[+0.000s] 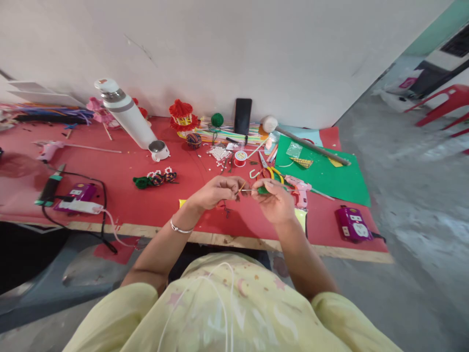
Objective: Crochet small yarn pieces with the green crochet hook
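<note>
My left hand is closed in a pinch over the table, on a thin orange-brown strand. Close to its right, my right hand is wrapped round a slim tool with a green handle. A thin pale shaft runs from the tool to my left fingertips; its tip is hidden there. Dark thread scraps lie below the hands. Just beyond them are scissors with yellow handles, a red thread spool and white beads.
A pink glue gun lies by my right hand on green sheet. Left are a braided yarn piece, a white flask and a cup. A phone leans on the wall. Purple power boxes and cords edge the table.
</note>
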`<state>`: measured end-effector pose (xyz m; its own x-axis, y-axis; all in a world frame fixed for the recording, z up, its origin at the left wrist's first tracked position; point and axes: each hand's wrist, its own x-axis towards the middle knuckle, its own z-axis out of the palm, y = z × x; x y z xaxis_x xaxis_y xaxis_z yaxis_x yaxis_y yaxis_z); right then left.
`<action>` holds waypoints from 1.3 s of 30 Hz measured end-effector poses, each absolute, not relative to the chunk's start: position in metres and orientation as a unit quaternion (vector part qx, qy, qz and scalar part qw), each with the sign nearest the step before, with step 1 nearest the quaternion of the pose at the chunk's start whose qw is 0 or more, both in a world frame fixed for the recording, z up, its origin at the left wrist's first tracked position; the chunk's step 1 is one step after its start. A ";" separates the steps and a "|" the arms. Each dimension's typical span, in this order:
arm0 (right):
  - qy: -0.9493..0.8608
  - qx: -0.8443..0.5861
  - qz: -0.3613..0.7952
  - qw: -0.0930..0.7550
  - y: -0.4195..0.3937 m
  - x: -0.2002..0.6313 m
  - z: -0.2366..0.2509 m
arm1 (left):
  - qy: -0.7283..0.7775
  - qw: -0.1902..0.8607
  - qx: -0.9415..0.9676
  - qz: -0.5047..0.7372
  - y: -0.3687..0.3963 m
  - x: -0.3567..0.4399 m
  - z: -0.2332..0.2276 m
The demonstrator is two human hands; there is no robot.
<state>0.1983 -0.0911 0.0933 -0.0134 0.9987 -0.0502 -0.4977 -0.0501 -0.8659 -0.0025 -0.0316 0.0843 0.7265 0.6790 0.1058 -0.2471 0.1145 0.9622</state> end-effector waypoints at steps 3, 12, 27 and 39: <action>-0.303 -0.344 0.658 0.597 -0.092 0.182 0.086 | 0.226 0.659 0.612 0.373 -0.029 0.001 0.076; -0.343 -0.364 0.584 0.639 -0.091 0.156 0.079 | 0.221 0.594 0.652 0.416 -0.032 -0.001 0.075; -0.254 -0.357 0.635 0.636 -0.077 0.159 0.087 | 0.245 0.607 0.596 0.465 -0.034 0.002 0.066; -0.287 -0.381 0.601 0.641 -0.082 0.160 0.087 | 0.261 0.622 0.554 0.488 -0.040 0.004 0.076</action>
<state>0.1600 -0.0816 0.0865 0.1125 0.9896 -0.0896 -0.5522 -0.0128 -0.8336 0.0036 -0.0402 0.0764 0.3887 0.8958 0.2156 -0.3182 -0.0892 0.9438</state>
